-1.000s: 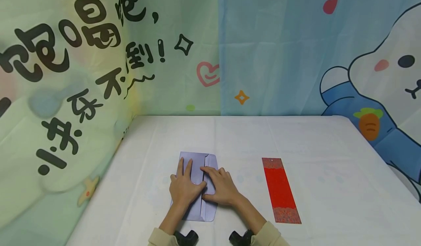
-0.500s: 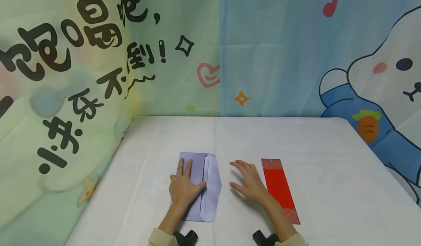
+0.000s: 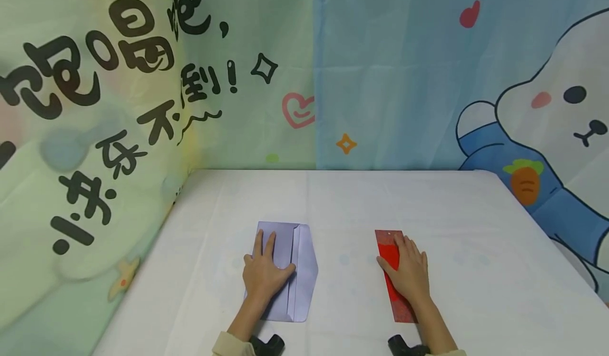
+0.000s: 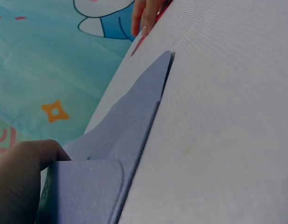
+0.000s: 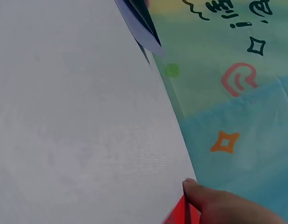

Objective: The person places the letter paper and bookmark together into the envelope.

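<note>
A lavender paper envelope [image 3: 305, 274] lies on the white table with its flap opened out to the right. My left hand [image 3: 263, 274] rests on it, fingers spread and thumb out towards the slot. In the left wrist view the left thumb [image 4: 23, 168] is at the edge of the envelope [image 4: 139, 102], whose layers stand a little apart. My right hand [image 3: 410, 275] is over a red paper strip [image 3: 389, 249] with darker patterned ends. Its thumb is at the strip's left edge, and the fingers reach towards the top end. The palm hides much of the strip.
The white-covered table [image 3: 342, 202] stretches around both papers, with bare cloth between them. Behind and to the left hang printed cloths [image 3: 395, 70] with lettering and a cartoon animal. Black wrist mounts [image 3: 267, 345] sit beneath both wrists.
My right hand has left the envelope flap and moved right, onto the red paper strip. The flap, earlier pressed under it, now spreads out. My left hand has stayed on the envelope.
</note>
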